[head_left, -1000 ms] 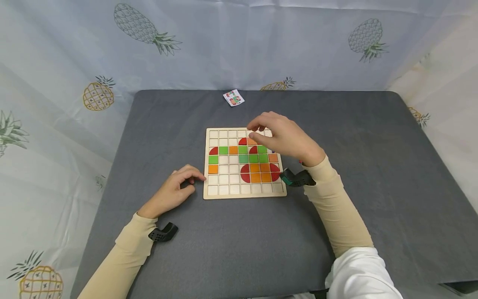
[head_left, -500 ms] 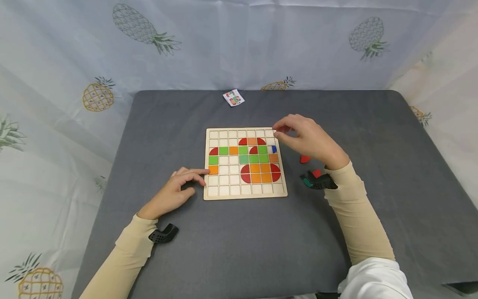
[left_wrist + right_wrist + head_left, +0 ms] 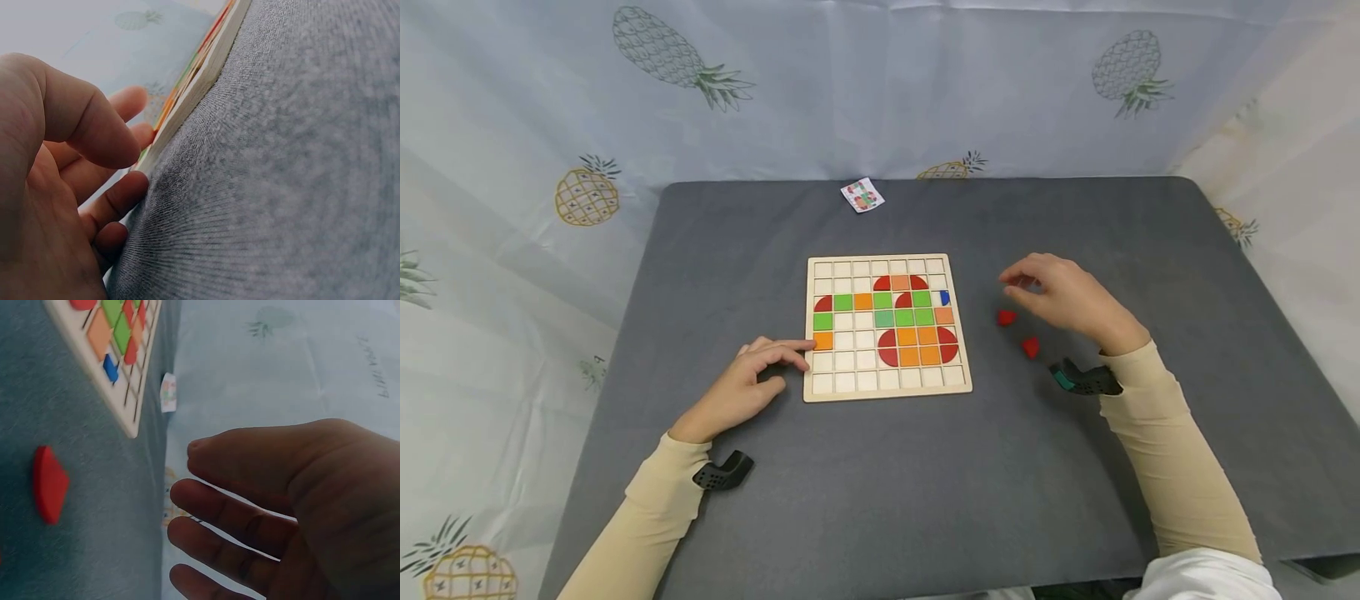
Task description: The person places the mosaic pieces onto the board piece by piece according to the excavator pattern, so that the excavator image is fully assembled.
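A wooden grid board (image 3: 867,382) lies on the table, with red rounded pieces, green squares and orange squares (image 3: 907,356) set in its cells. One small blue piece (image 3: 944,297) sits near its right edge. My left hand (image 3: 741,387) rests at the board's left edge, fingertips on the rim beside an orange square. To the right of the board, my right hand (image 3: 1063,300) hovers over the table, fingers loosely bent and holding nothing. Just below it lie two loose red pieces, one nearer the board (image 3: 1006,317) and one closer to me (image 3: 1031,347); the right wrist view shows a rounded red piece (image 3: 51,487).
A small printed card (image 3: 862,195) with a coloured pattern lies at the table's far edge. Behind the grey-covered table (image 3: 880,492) hangs a pale curtain (image 3: 850,83) with pineapple prints. Both wrists wear black devices.
My right hand has moved right, from over the board to above the loose red pieces, uncovering the board's upper right. The left fingers have spread slightly onto the board's rim.
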A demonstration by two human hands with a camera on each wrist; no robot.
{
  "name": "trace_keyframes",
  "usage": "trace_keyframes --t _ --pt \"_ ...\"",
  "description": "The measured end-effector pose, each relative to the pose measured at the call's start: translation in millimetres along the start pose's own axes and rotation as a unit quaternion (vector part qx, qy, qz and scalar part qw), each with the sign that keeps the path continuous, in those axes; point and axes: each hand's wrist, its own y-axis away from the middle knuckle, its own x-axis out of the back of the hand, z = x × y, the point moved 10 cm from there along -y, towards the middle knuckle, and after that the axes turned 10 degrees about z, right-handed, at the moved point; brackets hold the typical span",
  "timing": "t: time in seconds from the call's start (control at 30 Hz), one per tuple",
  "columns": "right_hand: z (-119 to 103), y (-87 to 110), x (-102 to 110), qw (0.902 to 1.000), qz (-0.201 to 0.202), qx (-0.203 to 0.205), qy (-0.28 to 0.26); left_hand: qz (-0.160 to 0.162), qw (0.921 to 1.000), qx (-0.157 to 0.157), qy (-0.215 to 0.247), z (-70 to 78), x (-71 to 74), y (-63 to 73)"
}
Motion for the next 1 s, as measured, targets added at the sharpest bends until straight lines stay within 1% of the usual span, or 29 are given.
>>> trace_keyframes --t 0.1,0.2,0.33,0.67,0.83,1.0 --pt "7.8 1.8 -7.5 0.9998 -0.016 0.001 0.016 0.001 1.0 -0.002 0.003 0.5 0.9 0.5" --pt "17.1 1.9 -16.0 0.9991 -0.031 -0.007 0.028 0.002 1.0 -0.006 -0.001 1.1 1.1 0.5" --pt "24.5 2.2 -26.8 0.9977 -0.054 -0.01 0.038 0.004 1.0 -0.005 -0.005 1.2 1.1 0.3" --pt "26.7 7.0 -47.0 0.9956 -0.087 -0.009 0.035 0.003 0.9999 -0.013 -0.007 4.2 1.3 0.6" --pt "25.8 10.5 -52.8 0.9946 -0.092 -0.009 0.046 0.002 0.9999 -0.014 -0.008 4.3 0.7 -0.1" --pt "25.3 8.4 -53.7 0.9957 -0.079 -0.011 0.046 0.002 0.9999 -0.013 -0.008 3.9 0.8 -0.9"
